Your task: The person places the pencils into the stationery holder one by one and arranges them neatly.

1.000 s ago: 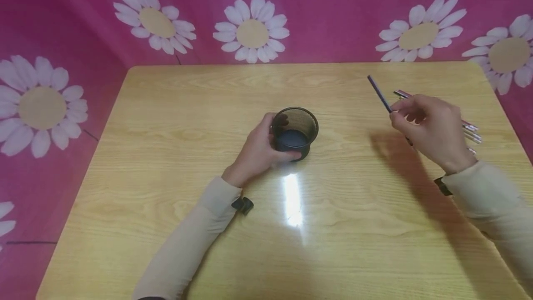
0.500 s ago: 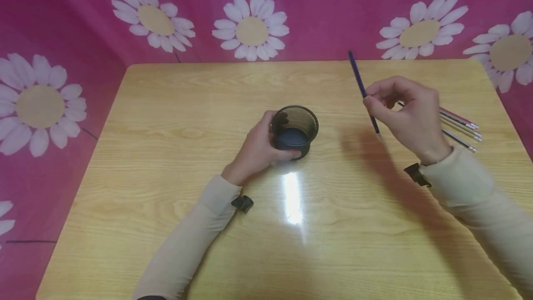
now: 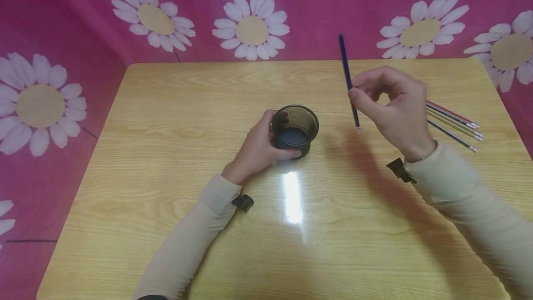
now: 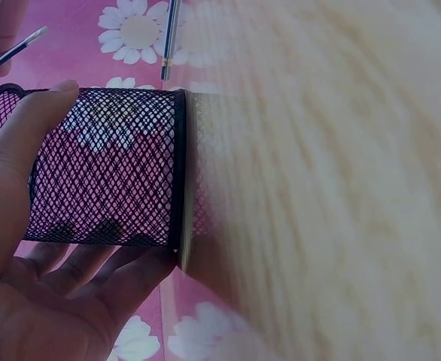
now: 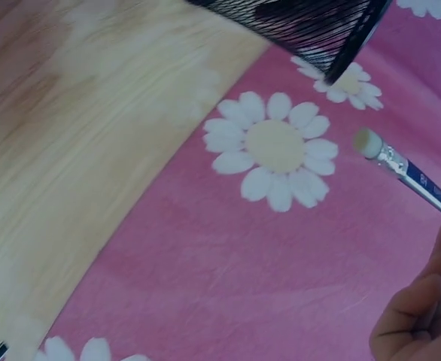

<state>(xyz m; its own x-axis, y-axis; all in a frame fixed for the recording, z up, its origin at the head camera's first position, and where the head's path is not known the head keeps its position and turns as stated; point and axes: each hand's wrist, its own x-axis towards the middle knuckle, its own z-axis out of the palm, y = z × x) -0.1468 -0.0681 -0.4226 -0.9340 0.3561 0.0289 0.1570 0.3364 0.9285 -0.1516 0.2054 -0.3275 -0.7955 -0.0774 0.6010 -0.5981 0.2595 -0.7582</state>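
A black mesh pencil cup (image 3: 294,126) stands upright on the table, and nothing shows inside it. My left hand (image 3: 256,152) grips its left side, thumb across the near side and fingers behind, as the left wrist view of the cup (image 4: 111,165) also shows. To the right of the cup, my right hand (image 3: 393,108) pinches a dark blue pencil (image 3: 344,61) between thumb and fingers, lifted above the table. The pencil stands nearly upright. Its white eraser end (image 5: 369,143) points down, apart from the cup.
Several pencils (image 3: 454,121) lie in a loose bunch on the wooden table (image 3: 166,128), to the right of and partly behind my right hand. A pink cloth (image 3: 320,8) with white flowers hangs behind the table and along its left side.
My right hand has carried the blue pencil leftward and up from the bunch, nearer the cup. The pencil has swung more upright. My left hand and the cup have stayed in place.
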